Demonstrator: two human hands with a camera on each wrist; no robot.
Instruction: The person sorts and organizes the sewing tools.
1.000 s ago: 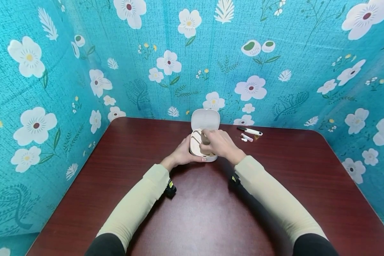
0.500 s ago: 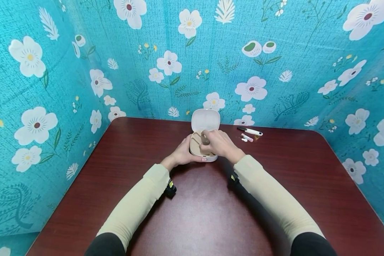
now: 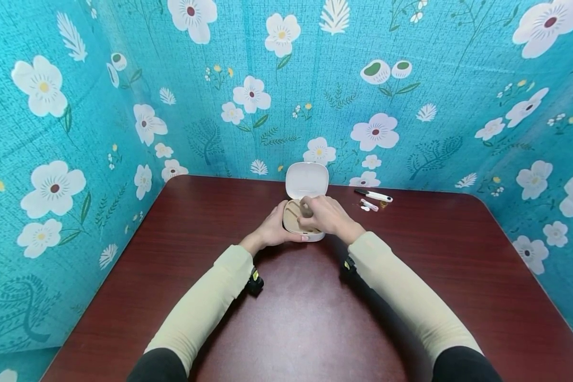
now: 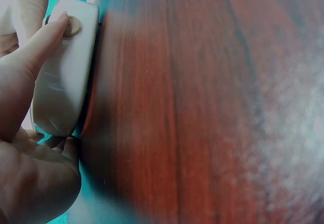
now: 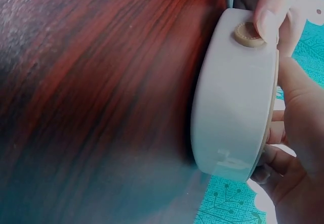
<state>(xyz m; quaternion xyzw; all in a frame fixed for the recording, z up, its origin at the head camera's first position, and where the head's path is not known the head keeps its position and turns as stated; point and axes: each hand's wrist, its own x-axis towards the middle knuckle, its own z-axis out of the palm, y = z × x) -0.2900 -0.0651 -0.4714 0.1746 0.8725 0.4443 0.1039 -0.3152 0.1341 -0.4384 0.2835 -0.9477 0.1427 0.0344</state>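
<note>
A white storage box (image 3: pixel 315 238) with rounded corners stands at the back of the table, its hinged lid (image 3: pixel 307 179) raised. Inside lies a beige insert tray (image 3: pixel 292 216) with a slot along it. My left hand (image 3: pixel 270 228) grips the box's left side. In the left wrist view its thumb (image 4: pixel 46 41) lies across the front, touching the round brown button (image 4: pixel 74 27). My right hand (image 3: pixel 328 215) reaches over the right rim, thumb and fingers curled onto the insert tray. The right wrist view shows those fingers (image 5: pixel 276 158) at the tray's edge; their tips are partly hidden.
Right of the box lie a white tool with a black end (image 3: pixel 373 195), a small pink-and-clear tube (image 3: pixel 370 205), tiny white pieces (image 3: pixel 365 208) and a small golden item (image 3: pixel 383 204). A floral curtain (image 3: pixel 248 132) borders the dark red table (image 3: pixel 286 318).
The insert tray's far edge has come down into the box, and its surface looks darker than a second ago. Both hands stay almost in the same place.
</note>
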